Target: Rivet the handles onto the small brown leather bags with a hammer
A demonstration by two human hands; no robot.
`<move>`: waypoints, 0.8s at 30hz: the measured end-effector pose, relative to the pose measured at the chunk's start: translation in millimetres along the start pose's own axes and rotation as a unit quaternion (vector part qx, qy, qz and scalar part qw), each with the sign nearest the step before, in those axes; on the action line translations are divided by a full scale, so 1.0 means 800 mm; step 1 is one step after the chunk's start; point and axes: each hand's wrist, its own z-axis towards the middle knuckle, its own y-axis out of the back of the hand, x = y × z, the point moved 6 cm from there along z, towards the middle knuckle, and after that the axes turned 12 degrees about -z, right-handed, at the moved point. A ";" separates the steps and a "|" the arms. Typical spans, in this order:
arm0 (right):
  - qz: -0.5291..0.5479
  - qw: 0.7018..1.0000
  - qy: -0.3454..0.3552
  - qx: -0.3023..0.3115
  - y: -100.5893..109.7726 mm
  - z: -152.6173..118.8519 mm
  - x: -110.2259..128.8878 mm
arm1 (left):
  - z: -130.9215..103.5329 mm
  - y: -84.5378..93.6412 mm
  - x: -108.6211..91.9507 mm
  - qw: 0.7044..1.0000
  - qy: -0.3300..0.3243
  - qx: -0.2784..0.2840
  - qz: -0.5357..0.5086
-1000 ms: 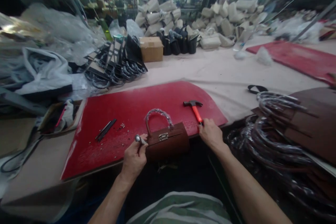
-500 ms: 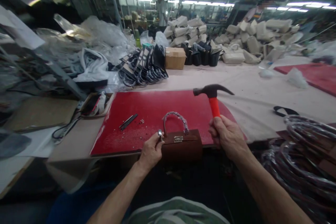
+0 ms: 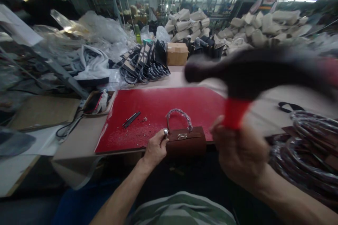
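Observation:
My right hand (image 3: 241,151) is wrapped round the red handle of a claw hammer (image 3: 250,74), raised close to the camera and blurred by motion. Its dark head is up, claw pointing right. My left hand (image 3: 156,147) pinches a short, shiny metal punch (image 3: 166,132) upright at the left end of a brown handbag (image 3: 186,144). The punch's lower end is hidden by my fingers. The bag lies at the near edge of a red board (image 3: 148,102), its plastic-wrapped handle (image 3: 179,111) standing up and a metal clasp (image 3: 182,136) on its front.
Dark thin tools (image 3: 131,119) and small metal bits (image 3: 145,119) lie on the board's left. Behind stand black bags (image 3: 148,59) and a cardboard box (image 3: 177,54). Wrapped brown handles (image 3: 311,151) are piled at right. A person (image 3: 266,3) is in the background beyond pale bags (image 3: 264,24).
My right hand has lifted the hammer up and toward the camera, so it looks much larger. My left hand stays with the punch at the bag's left end.

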 end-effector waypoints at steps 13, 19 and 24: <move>0.050 0.882 -0.337 0.325 -0.127 -0.051 -0.164 | -0.002 0.005 -0.001 0.999 -0.036 0.002 0.006; -0.106 0.899 -0.331 0.268 -0.155 -0.065 -0.219 | -0.001 0.009 -0.007 0.998 -0.061 -0.005 0.021; -0.060 0.967 -0.066 0.238 -0.181 -0.069 -0.144 | 0.000 0.010 -0.008 0.999 -0.044 0.007 0.022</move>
